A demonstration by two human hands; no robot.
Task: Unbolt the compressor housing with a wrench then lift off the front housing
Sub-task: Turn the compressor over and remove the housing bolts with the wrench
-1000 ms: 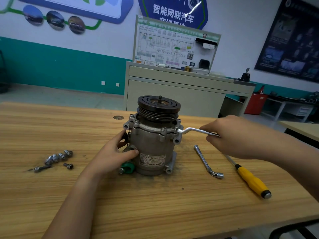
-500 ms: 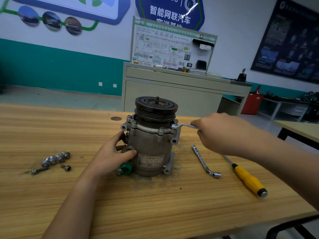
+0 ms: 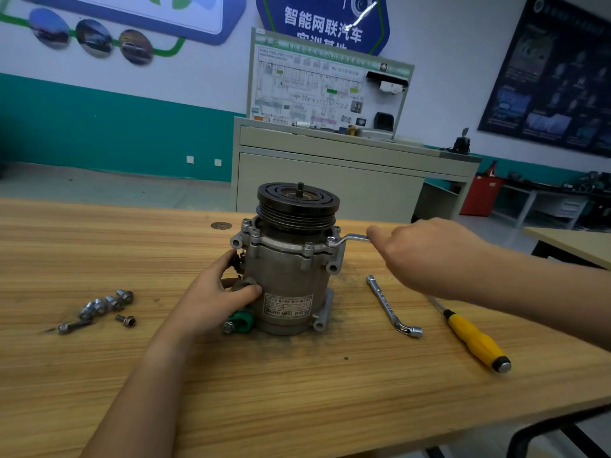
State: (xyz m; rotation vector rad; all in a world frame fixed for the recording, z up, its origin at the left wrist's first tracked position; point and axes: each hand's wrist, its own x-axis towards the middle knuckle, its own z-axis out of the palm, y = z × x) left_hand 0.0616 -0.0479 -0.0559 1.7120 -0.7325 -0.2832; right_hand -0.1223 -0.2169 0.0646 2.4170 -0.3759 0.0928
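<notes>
The compressor (image 3: 291, 279) stands upright in the middle of the counter (image 3: 297, 398), pulley end up. The left hand (image 3: 211, 295) braces its lower side, fingers curled round a port there. The right hand (image 3: 426, 256) has its fingers clamped on the wrench (image 3: 350, 239), whose bent end meets the rim. It looks heavy, stiff cast metal (likely greasy), so lift the front housing (image 3: 284, 247) by its rim ears, not the pulley.

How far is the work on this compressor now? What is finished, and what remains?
Done: several loose bolts lie on the table, seemingly removed already. In hand: the right hand grips the wrench, set on one housing bolt, while the left hand steadies the compressor. Left: other housing bolts sit in place, and the front housing is not lifted off.
</notes>
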